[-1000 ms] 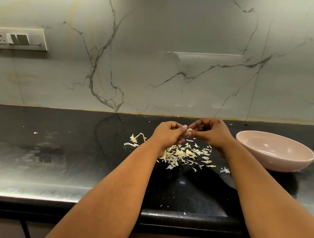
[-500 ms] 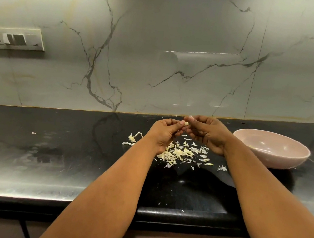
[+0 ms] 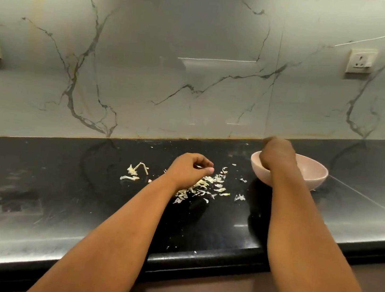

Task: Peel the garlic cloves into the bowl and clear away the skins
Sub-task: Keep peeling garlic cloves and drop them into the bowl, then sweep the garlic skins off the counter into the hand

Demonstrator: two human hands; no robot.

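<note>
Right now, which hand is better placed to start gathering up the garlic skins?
Left. The left hand hovers directly over the garlic skins on the black countertop, while the right hand is off over the pink bowl.

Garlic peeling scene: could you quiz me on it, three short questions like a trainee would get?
1. True or false: the right hand is over the pink bowl.
2. Where do the garlic skins lie? A in the bowl, B on the black counter, C on the floor.
3. Fill in: the left hand hovers above the ____.

Key: 1 true; 2 B; 3 skins.
</note>
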